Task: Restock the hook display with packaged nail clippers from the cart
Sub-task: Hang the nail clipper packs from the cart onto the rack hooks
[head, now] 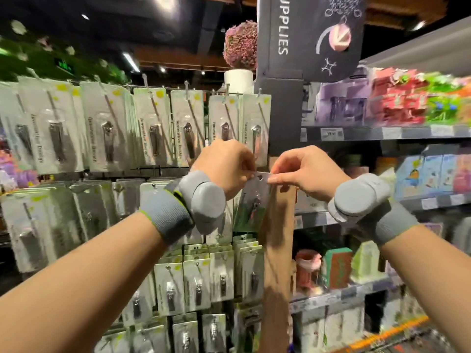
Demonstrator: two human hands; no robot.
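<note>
A packaged nail clipper [254,200] hangs between my two hands in front of the hook display [153,128]. My left hand [226,166] pinches the card's top left corner, my right hand [303,171] pinches its top right corner beside the hanging hole. The pack sits at the display's right end, below the top row of hung clipper packs [188,128] and level with the second row. Both wrists wear grey bands with round grey pods. The hook behind the pack is hidden by my fingers.
Lower rows of clipper packs [204,278] fill the display beneath my arms. A wooden post [277,250] borders it on the right. Store shelves [382,133] with colourful goods run to the right. A dark sign [305,34] and a potted flower ball [240,47] stand above.
</note>
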